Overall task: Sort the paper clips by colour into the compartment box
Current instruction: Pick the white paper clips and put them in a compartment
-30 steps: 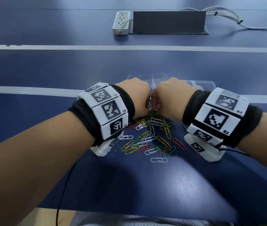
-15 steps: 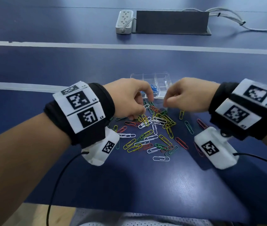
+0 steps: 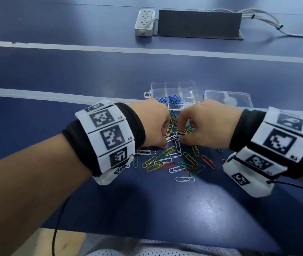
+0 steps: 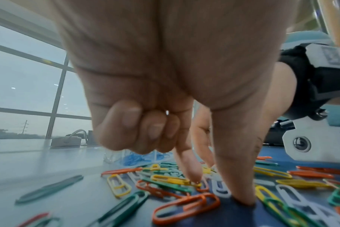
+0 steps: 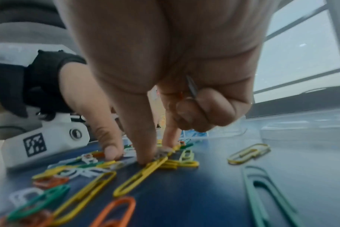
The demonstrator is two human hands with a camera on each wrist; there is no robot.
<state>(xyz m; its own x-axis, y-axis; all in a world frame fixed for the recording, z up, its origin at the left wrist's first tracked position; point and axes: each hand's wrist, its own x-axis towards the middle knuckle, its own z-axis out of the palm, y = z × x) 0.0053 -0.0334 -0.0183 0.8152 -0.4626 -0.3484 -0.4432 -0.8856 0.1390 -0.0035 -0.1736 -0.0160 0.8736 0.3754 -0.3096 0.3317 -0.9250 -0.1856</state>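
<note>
A pile of paper clips [image 3: 176, 159] in yellow, green, orange and white lies on the blue table. Behind it stands the clear compartment box [image 3: 172, 82], with blue clips [image 3: 169, 99] in its front left cell. My left hand [image 3: 166, 143] is down on the pile; its thumb and forefinger tips [image 4: 193, 176] stand either side of a white clip [image 4: 221, 188], and the other fingers are curled. My right hand [image 3: 181, 134] sets thumb and forefinger on a yellow clip [image 5: 145, 170], and its curled fingers grip a couple of clips [image 5: 190, 87].
The box's clear lid [image 3: 228, 98] lies to the right of the box. A white power strip [image 3: 144, 22], a dark panel [image 3: 198, 23] and cables [image 3: 267, 19] sit at the far side. Loose clips spread toward me; the table's front edge is near my lap.
Both hands have come down from just above the pile and drawn together. Their fingertips now touch the clips at the pile's far end.
</note>
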